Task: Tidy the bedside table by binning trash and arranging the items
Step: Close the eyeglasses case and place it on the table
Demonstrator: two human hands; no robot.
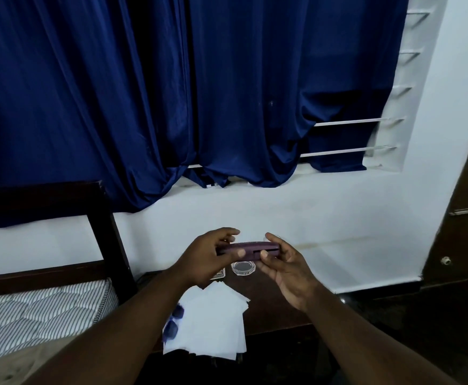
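Both my hands hold a long purple case (250, 248) level above the dark wooden bedside table (277, 307). My left hand (207, 259) grips its left end and my right hand (285, 269) pinches its right end. The case's lid looks slightly ajar along the front. Below it on the table sits a small clear round container with a dark inside (242, 267). A stack of white paper sheets (213, 326) lies on the table's near left part. Dark blue sunglasses (173, 322) rest on the papers' left edge, partly hidden by my left forearm.
A small printed box (219, 274) peeks out under my left hand. A bed with a dark wooden frame (110, 240) and striped mattress (38, 315) stands at the left. Blue curtains (171, 93) hang over the window behind. A brown door (466, 232) is at the right.
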